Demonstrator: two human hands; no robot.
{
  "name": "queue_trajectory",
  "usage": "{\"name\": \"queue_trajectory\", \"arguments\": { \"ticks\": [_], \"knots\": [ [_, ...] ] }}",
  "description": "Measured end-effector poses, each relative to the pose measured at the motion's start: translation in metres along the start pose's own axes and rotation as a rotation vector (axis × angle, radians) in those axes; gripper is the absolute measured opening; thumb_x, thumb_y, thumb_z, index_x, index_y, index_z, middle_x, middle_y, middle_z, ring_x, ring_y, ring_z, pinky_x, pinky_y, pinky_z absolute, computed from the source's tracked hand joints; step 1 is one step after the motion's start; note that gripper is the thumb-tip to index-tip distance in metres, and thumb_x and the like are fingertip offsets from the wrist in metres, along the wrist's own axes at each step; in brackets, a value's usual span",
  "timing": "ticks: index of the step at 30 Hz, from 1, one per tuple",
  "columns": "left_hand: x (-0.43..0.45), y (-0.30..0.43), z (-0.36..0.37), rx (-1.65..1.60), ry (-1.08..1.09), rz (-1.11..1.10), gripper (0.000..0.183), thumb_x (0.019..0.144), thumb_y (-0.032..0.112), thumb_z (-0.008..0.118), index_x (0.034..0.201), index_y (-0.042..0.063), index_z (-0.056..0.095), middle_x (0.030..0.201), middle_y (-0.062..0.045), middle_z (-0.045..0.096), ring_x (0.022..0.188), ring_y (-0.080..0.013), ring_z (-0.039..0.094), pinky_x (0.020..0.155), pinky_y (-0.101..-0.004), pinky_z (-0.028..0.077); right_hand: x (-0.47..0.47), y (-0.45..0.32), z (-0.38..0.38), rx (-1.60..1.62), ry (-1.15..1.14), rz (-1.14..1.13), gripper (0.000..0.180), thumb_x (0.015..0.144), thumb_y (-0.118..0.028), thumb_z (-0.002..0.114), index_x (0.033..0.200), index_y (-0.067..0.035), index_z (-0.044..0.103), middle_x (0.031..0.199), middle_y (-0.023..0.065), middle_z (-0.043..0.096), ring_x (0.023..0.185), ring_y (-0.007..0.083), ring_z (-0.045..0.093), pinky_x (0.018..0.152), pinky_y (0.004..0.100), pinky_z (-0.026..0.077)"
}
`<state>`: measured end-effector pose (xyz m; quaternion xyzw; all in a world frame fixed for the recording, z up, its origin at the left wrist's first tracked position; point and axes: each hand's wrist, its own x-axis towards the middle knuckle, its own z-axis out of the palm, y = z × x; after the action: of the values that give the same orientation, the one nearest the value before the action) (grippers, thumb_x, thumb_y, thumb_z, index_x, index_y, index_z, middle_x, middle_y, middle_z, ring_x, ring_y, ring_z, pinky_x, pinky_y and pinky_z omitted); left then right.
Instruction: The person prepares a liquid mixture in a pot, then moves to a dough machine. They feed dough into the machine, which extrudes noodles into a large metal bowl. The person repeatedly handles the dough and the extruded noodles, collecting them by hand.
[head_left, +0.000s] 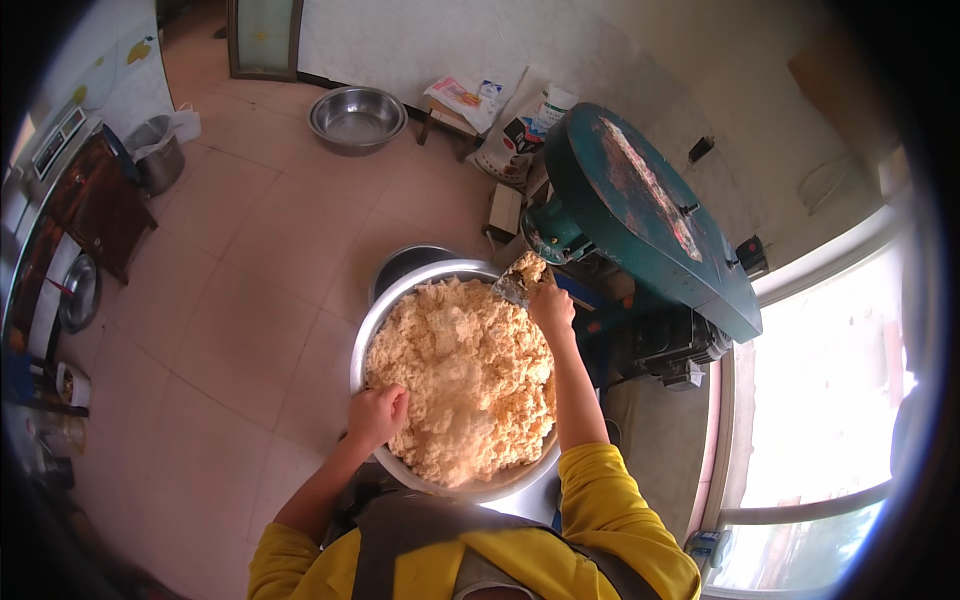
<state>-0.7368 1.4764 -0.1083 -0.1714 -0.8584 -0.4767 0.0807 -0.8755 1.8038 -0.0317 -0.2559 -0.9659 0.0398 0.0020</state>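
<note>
A large round metal basin (361, 339), heaped with pale, crumbly, moist-looking mash (457, 375), stands in front of me. At its left side, my left hand (379, 415) is curled over the rim, with the thumb side towards the mash. My right hand (552, 309) grips a metal scoop (510, 288) above the far right rim; its handle is hidden in my fist. A clump of the mash (531, 267) lies on the scoop. Just beyond it is the round lower end of a green machine (551, 234).
The machine's long green belt cover (652, 202) reaches along my right, with a dark motor (667, 337) below. A dark round vessel (409, 264) sits partly behind the basin. Farther off are an empty metal bowl (358, 120), printed sacks (517, 142) and a wooden cabinet (105, 202).
</note>
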Motion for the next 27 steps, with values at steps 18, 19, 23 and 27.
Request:
{"name": "queue_trajectory", "arguments": {
  "ticks": [18, 19, 23, 27],
  "knots": [
    [-0.002, 0.001, 0.002, 0.004, 0.032, 0.01, 0.011, 0.08, 0.013, 0.063, 0.072, 0.009, 0.057, 0.058, -0.007, 0.058, 0.049, -0.0261, 0.058, 0.045, -0.0353, 0.045, 0.022, -0.004, 0.03, 0.139, 0.131, -0.104, 0.03, 0.085, -0.031, 0.059, 0.113, -0.021, 0.064, 0.091, 0.0185, 0.067, 0.085, 0.039, 0.064, 0.075, 0.047, 0.053],
    [-0.003, 0.0, 0.002, -0.004, 0.012, -0.015, 0.011, 0.08, 0.013, 0.063, 0.072, 0.009, 0.057, 0.058, -0.007, 0.058, 0.049, -0.0261, 0.058, 0.045, -0.0353, 0.045, 0.025, 0.001, 0.031, 0.13, 0.09, -0.053, 0.031, 0.085, -0.03, 0.059, 0.114, -0.021, 0.063, 0.091, 0.0185, 0.067, 0.085, 0.0387, 0.064, 0.076, 0.0468, 0.053],
    [-0.003, -0.002, 0.001, 0.019, 0.027, 0.048, 0.011, 0.08, 0.012, 0.063, 0.072, 0.008, 0.058, 0.059, -0.007, 0.059, 0.048, -0.0247, 0.058, 0.044, -0.034, 0.044, 0.026, 0.026, 0.023, 0.278, 0.097, -0.22, 0.028, 0.086, -0.035, 0.056, 0.105, -0.017, 0.069, 0.091, 0.0177, 0.068, 0.089, 0.0375, 0.064, 0.074, 0.0469, 0.053],
    [-0.001, -0.004, 0.0, 0.002, 0.02, 0.039, 0.011, 0.081, 0.012, 0.064, 0.072, 0.007, 0.06, 0.062, -0.008, 0.06, 0.047, -0.0216, 0.059, 0.044, -0.0308, 0.043, 0.023, 0.024, 0.021, -0.064, 0.034, 0.067, 0.033, 0.089, -0.037, 0.053, 0.101, -0.011, 0.067, 0.094, 0.0212, 0.067, 0.089, 0.041, 0.064, 0.076, 0.049, 0.052]
  ]
}}
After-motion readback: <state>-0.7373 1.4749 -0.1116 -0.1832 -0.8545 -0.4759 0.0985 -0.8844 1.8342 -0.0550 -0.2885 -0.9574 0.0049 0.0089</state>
